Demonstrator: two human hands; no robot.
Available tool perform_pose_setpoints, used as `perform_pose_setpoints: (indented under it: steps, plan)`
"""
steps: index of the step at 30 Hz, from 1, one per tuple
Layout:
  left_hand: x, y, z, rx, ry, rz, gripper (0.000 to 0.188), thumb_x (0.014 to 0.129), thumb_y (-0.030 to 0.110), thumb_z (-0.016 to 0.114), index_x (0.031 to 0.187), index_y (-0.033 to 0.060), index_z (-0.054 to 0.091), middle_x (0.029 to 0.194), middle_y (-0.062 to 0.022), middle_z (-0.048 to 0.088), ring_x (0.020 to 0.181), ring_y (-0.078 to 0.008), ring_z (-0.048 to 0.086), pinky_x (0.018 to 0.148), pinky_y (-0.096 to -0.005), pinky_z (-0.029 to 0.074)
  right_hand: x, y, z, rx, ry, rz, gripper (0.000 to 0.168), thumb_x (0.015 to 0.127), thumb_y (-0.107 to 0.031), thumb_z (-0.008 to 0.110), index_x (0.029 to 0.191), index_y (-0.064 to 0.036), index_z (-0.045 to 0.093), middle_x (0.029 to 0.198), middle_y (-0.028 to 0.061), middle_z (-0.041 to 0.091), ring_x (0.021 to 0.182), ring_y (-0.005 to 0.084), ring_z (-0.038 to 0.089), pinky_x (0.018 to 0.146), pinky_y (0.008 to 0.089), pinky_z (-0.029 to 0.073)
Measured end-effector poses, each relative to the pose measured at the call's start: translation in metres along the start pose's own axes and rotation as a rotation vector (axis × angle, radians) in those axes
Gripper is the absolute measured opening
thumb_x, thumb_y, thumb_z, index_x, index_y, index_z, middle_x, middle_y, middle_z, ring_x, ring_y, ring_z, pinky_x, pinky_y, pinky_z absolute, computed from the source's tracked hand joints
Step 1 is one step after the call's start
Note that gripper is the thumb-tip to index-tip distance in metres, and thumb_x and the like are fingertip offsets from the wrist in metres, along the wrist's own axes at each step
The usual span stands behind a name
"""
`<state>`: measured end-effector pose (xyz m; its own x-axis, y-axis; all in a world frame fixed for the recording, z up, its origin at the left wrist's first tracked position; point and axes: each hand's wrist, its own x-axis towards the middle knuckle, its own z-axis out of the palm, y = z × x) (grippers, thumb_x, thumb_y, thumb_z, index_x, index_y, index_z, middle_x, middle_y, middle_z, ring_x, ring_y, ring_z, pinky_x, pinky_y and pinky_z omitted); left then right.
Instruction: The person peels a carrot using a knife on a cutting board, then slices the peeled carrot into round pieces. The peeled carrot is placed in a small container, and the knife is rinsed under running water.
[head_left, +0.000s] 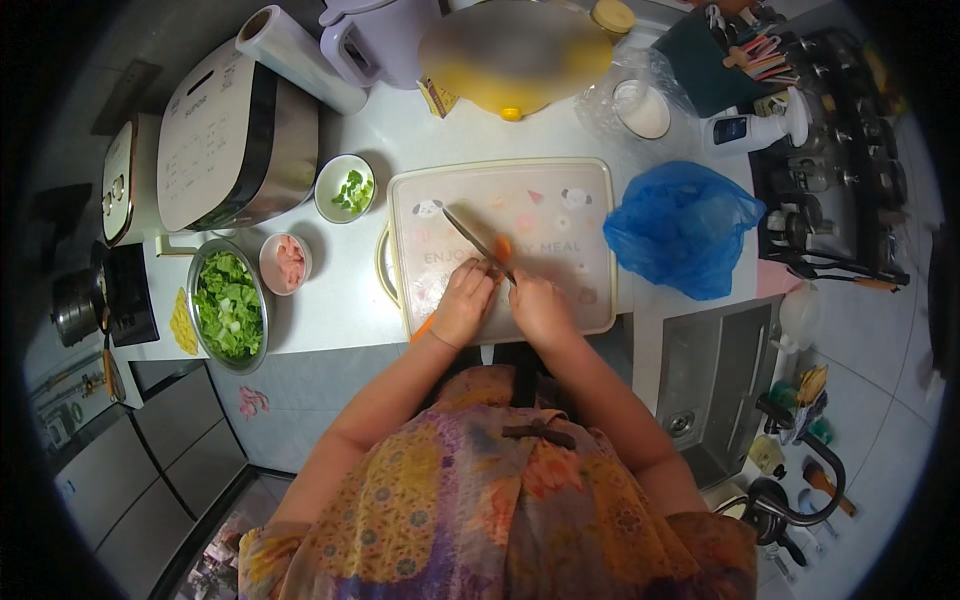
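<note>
A kitchen knife (474, 238) is in my right hand (543, 307), its blade slanting up and left over the cutting board (457, 184). My left hand (463, 301) presses a carrot (422, 328) onto the board near its front edge. Most of the carrot is hidden under that hand; orange shows by the wrist and at the fingertips. The blade is right beside the left fingertips. Just past the blade lies a cut carrot piece (503, 246). The board is pale, with printed animal faces and lettering.
Left of the board stand a bowl of chopped scallion (343, 169), a bowl of pink meat pieces (281, 238) and a metal bowl of chopped greens (202, 330). A rice cooker (289, 150) is behind them. At right are a blue plastic bag (682, 225) and a sink (697, 375).
</note>
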<state>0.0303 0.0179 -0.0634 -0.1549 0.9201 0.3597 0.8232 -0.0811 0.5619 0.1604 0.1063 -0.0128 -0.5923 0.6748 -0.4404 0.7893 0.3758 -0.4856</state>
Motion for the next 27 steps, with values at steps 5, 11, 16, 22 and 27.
perform_pose_setpoints:
  steps: [5,11,16,22,27]
  plan:
    - [0.002,0.004,0.0,-0.017,0.006,-0.006,0.022,0.077,0.0,0.067,0.098,-0.002,0.061,0.111,-0.0148,0.06,0.107,-0.0344,0.056,0.091,-0.0416,0.048,0.0,0.01,0.01,0.031,0.069,-0.023,0.022,0.09,-0.017,0.051,0.105,-0.004,0.062,0.09,0.0229,0.067,0.084,0.0427,0.066,0.075,0.053,0.052]
    - [-0.006,-0.003,0.003,-0.028,-0.007,0.002,0.029,0.075,-0.001,0.07,0.103,-0.0005,0.062,0.108,-0.0154,0.061,0.102,-0.0371,0.058,0.09,-0.0441,0.049,-0.037,0.003,-0.011,0.108,0.167,-0.092,0.027,0.089,-0.015,0.053,0.113,-0.006,0.063,0.088,0.0213,0.065,0.081,0.0421,0.065,0.072,0.0513,0.052]
    - [-0.006,-0.001,0.002,-0.044,-0.016,-0.025,0.033,0.075,-0.002,0.068,0.108,0.0009,0.063,0.108,-0.015,0.062,0.103,-0.0375,0.057,0.091,-0.0443,0.049,-0.048,0.002,-0.015,0.034,0.11,-0.046,0.029,0.09,-0.017,0.052,0.116,-0.008,0.062,0.088,0.0205,0.065,0.08,0.0413,0.065,0.072,0.0507,0.053]
    - [-0.01,-0.006,0.007,-0.015,-0.029,-0.013,0.034,0.075,-0.002,0.069,0.109,0.0014,0.064,0.107,-0.0148,0.062,0.103,-0.0376,0.057,0.092,-0.0439,0.048,-0.042,-0.001,-0.021,0.04,0.067,-0.034,0.026,0.091,-0.017,0.049,0.113,-0.008,0.061,0.087,0.0203,0.065,0.077,0.0418,0.065,0.072,0.052,0.053]
    - [-0.006,-0.004,0.005,-0.017,-0.014,-0.024,0.029,0.077,-0.001,0.069,0.106,0.0008,0.064,0.106,-0.0153,0.062,0.104,-0.0366,0.057,0.092,-0.0433,0.048,-0.034,-0.006,-0.024,0.004,0.0,-0.005,0.025,0.092,-0.018,0.048,0.111,-0.007,0.061,0.087,0.0203,0.066,0.079,0.0425,0.065,0.073,0.0529,0.052]
